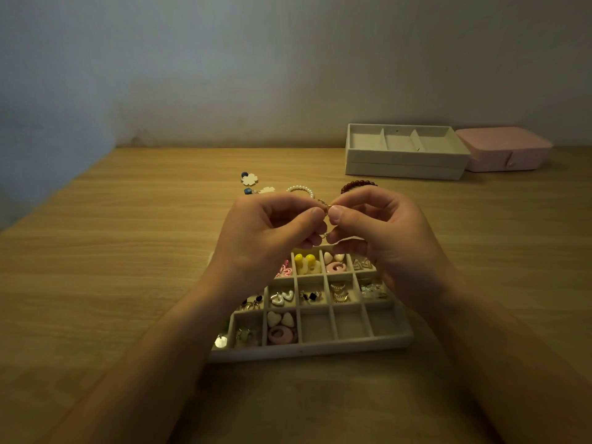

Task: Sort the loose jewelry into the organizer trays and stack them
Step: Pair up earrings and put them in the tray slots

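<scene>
A white organizer tray (320,350) with many small compartments lies on the wooden desk right below my hands; several compartments hold earrings, hearts and rings. My left hand (266,232) and my right hand (378,232) meet above its far edge, both pinching a small gold ring-like piece (326,213) between thumbs and fingertips. Behind the hands lie a pearl bracelet (299,189), a dark red bead bracelet (357,185) and white flower earrings with blue beads (250,180).
Two stacked white trays (403,161) with three long compartments stand at the back right by the wall. A pink jewelry box (506,152) sits right of them. Bare desk extends to the left and along the front.
</scene>
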Action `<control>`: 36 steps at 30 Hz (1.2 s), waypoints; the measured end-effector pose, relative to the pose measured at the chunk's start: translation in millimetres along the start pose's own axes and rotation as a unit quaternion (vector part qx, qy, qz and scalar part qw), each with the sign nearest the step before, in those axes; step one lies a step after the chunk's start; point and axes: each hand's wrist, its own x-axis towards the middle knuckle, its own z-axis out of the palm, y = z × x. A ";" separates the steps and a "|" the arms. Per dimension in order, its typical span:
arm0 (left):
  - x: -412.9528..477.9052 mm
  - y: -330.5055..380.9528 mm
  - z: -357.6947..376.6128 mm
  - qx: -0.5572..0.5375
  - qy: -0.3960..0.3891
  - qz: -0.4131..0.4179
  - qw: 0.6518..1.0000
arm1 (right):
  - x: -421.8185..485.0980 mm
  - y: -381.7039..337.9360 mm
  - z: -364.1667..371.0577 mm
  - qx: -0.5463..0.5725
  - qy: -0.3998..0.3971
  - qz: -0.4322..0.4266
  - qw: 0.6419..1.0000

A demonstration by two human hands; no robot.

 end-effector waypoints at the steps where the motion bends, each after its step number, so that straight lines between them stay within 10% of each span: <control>1: 0.0 1.2 -0.3 -0.016 -0.004 -0.012 1.000 | 0.4 -0.1 0.0 0.004 0.001 0.003 1.000; 22: 0.9 8.5 -1.8 -0.274 -0.041 -0.193 0.941 | 0.0 -5.3 -1.9 0.035 -0.043 -0.002 0.998; 36: 1.4 4.0 -4.0 -0.229 -0.056 -0.196 0.952 | 1.6 -0.7 -1.5 0.021 -0.027 0.014 0.999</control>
